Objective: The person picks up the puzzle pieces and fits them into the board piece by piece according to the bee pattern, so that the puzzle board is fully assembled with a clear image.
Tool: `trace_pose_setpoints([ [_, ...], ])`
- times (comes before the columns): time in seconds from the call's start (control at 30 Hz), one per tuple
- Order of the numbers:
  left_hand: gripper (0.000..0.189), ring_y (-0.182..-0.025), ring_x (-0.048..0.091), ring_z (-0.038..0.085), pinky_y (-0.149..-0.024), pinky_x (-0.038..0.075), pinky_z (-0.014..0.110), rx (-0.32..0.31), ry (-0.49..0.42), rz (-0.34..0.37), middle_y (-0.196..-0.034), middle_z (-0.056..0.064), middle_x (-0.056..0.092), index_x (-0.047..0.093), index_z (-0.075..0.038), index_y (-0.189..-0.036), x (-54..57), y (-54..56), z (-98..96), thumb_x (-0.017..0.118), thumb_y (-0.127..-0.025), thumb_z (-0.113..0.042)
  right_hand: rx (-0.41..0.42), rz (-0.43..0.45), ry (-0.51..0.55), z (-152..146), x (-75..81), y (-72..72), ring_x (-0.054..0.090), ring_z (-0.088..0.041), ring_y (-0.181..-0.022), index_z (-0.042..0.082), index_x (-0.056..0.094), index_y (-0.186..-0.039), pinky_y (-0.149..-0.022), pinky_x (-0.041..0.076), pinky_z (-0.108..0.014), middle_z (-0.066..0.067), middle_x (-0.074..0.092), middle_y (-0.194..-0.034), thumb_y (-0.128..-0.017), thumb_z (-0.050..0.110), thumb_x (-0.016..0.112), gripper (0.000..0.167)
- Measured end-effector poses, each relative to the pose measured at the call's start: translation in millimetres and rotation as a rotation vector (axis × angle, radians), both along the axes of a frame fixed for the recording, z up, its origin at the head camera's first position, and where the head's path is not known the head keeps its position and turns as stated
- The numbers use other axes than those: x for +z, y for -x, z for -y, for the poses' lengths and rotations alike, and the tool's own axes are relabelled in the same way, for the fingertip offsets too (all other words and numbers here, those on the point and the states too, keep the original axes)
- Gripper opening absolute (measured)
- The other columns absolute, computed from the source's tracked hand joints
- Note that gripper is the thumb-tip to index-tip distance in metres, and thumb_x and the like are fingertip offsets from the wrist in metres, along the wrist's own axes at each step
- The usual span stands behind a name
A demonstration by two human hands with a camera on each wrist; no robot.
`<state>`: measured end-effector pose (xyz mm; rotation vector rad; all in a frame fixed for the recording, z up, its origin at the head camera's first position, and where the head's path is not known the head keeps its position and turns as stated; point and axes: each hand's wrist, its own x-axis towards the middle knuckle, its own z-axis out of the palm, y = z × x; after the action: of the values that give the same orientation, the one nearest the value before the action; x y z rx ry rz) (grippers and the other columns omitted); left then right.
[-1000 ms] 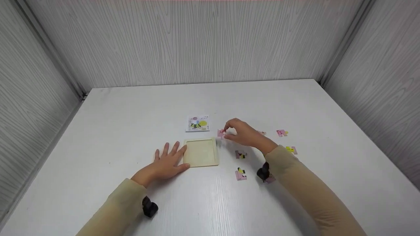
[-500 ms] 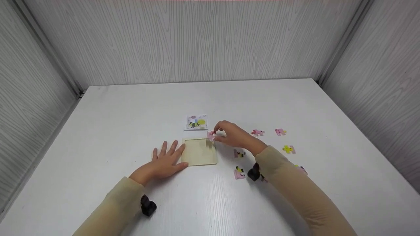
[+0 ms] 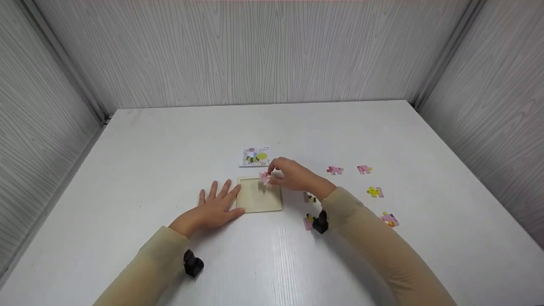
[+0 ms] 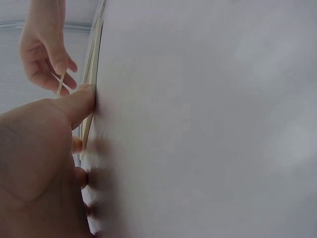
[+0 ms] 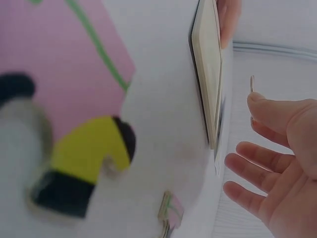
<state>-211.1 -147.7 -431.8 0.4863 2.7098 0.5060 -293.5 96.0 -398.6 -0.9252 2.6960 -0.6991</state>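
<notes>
My right hand (image 3: pixel 291 175) pinches a pink jigsaw puzzle piece (image 3: pixel 264 177) between thumb and fingertips, over the upper part of a square wooden puzzle tray (image 3: pixel 255 203). The piece is raised off the tray and casts a shadow on it. In the right wrist view the piece shows edge-on at the thumb tip. My left hand (image 3: pixel 214 209) lies spread with straight fingers at the tray's left side, its thumb and index fingertip touching the rim. The left wrist view shows the left thumb (image 4: pixel 79 101) against the tray's edge (image 4: pixel 90 94).
Behind the tray lies a square picture card with a bee (image 3: pixel 256 156). Several loose puzzle pieces lie to the right, among them a yellow one (image 3: pixel 375 192) and a pink one (image 3: pixel 335 170). Two more sit near the right wrist, partly covered. Pale walls enclose the white table.
My right hand has moved left with the pink puzzle piece, from the tray's upper right corner to over the tray. The left hand has stayed at the tray's edge.
</notes>
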Motion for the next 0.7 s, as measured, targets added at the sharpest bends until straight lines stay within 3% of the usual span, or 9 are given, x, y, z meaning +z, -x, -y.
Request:
trace_pose_setpoints([
  [0.47,0.074,-0.136,-0.017,0.041,-0.100,-0.011,0.064,-0.001,-0.007,-0.001,-0.154,0.015,-0.006,0.010,-0.016,-0.151,0.9,1.8,0.2,0.037,-0.094,-0.056,-0.012,0.009,-0.068,26.9,-0.2,0.3,0.051,-0.017,-0.107,0.009,0.058,-0.108,-0.094,0.041,-0.033,-0.005,0.055,-0.117,-0.088,0.022,0.066,0.025],
  [0.7,0.074,-0.136,-0.017,0.041,-0.100,-0.011,0.064,-0.008,0.000,0.003,-0.154,0.015,-0.007,0.009,-0.015,-0.151,0.8,-0.5,-0.1,0.037,-0.095,-0.054,0.033,-0.017,-0.075,38.7,-0.2,-0.1,0.051,-0.019,-0.104,0.007,0.059,-0.108,-0.092,0.041,-0.033,-0.007,0.057,-0.112,-0.088,0.023,0.066,0.027],
])
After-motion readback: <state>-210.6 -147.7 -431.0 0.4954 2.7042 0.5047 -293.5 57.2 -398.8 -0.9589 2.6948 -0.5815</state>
